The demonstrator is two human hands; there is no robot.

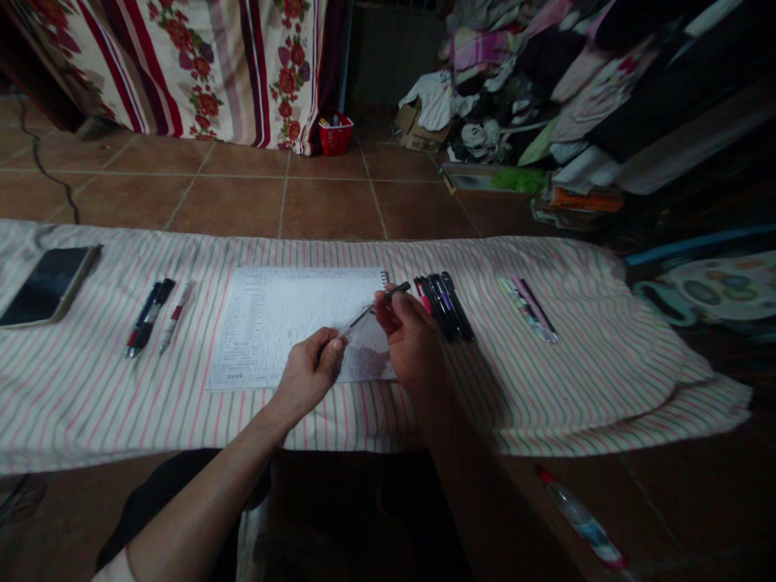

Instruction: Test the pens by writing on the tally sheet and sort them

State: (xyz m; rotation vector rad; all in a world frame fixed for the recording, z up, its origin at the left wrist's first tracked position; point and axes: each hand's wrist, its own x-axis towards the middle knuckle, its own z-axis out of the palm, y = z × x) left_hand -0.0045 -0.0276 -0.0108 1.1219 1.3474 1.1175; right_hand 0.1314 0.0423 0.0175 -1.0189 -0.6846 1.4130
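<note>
My left hand (pixel 310 370) and my right hand (pixel 407 338) both hold one clear pen (pixel 364 315) above a scribbled notebook page (pixel 291 323). The left fingers pinch the pen's lower end. The right fingers pinch its dark upper end near the cap (pixel 397 289). The pen slants up to the right over the page's right part. The notebook lies on a striped cloth (pixel 546 380).
A bunch of dark pens (pixel 444 305) lies right of the notebook, with pastel pens (pixel 529 309) farther right. Left of the page lie three pens (pixel 156 317) and a phone (pixel 49 284). A bottle (pixel 580 519) lies on the tiled floor; clutter fills the back right.
</note>
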